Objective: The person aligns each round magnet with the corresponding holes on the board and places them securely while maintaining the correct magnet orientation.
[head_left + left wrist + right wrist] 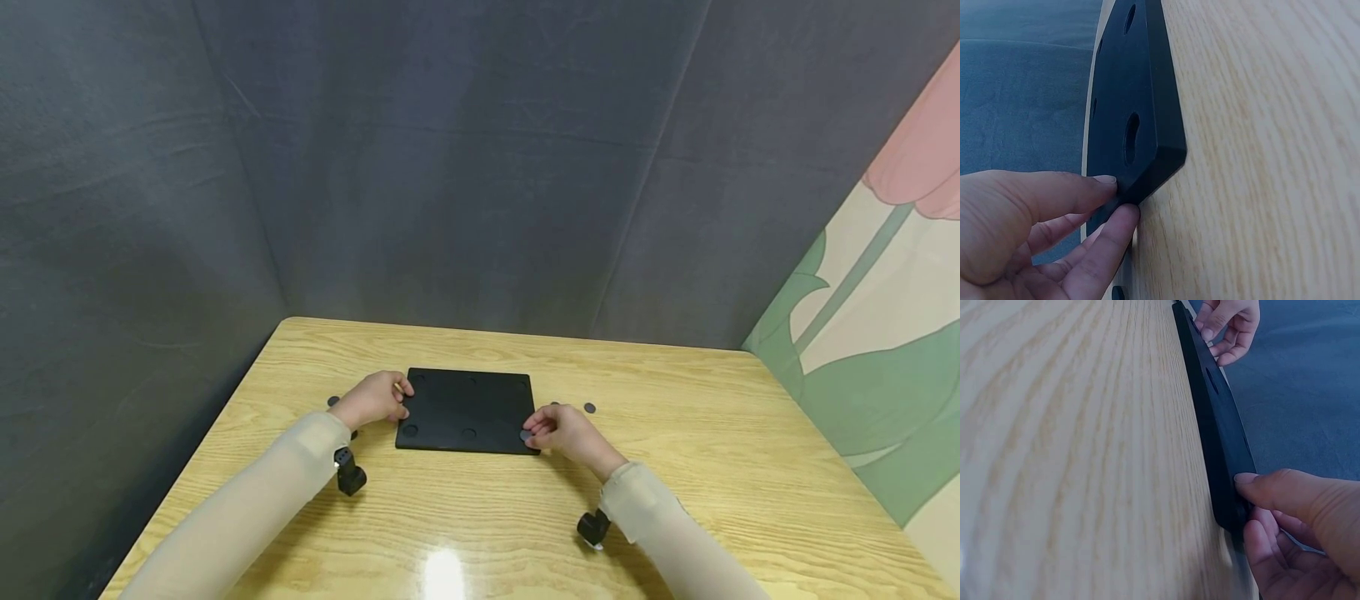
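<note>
A black rectangular board (468, 410) with round recesses in its top lies on the wooden table. My left hand (377, 397) pinches its left edge; in the left wrist view the thumb rests on the top face and a finger meets the side. At the front right corner my right hand (564, 431) grips the board's edge, thumb on top and fingers at the side in the right wrist view. A greyish round spot (526, 435) shows by the right fingertips; whether it is a loose disc or one seated in a recess, I cannot tell.
Small dark discs lie on the table (450, 525) to both sides: one at the left (333, 401), one partly behind the left wrist, and a disc (590, 408) at the right with another near the right hand. A dark curtain (465, 167) hangs behind the table.
</note>
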### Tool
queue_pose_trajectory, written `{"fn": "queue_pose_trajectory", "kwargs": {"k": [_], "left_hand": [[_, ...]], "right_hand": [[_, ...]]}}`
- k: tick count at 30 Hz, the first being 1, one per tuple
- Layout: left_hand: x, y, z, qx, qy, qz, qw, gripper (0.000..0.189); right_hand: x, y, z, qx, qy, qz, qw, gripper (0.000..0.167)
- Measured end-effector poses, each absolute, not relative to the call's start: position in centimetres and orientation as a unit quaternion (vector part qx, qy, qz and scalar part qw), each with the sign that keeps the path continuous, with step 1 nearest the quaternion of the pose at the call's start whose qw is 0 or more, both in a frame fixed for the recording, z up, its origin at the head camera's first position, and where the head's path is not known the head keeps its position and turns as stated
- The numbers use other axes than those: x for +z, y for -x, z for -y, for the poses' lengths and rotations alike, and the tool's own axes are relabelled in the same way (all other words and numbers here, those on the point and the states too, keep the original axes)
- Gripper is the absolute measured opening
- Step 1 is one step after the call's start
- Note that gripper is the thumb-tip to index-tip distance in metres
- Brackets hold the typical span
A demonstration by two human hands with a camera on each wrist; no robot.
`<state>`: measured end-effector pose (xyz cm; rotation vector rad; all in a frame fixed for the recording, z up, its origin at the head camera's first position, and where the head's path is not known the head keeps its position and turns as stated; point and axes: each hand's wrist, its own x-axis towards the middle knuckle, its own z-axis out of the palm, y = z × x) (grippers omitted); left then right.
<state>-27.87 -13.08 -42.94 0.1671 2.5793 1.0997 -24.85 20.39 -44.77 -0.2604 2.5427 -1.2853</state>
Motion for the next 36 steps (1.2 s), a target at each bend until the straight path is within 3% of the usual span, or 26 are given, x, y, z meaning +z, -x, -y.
{"fn": "queue_pose_trajectory", "kwargs": {"k": [36], "left_hand": [[-42.52, 27.69, 12.87, 0.386, -0.058, -0.905, 0.167, 0.03]], "right_hand": [[-44.65, 24.69, -20.63, -0.439, 0.096, -0.884, 0.128, 0.017]]}}
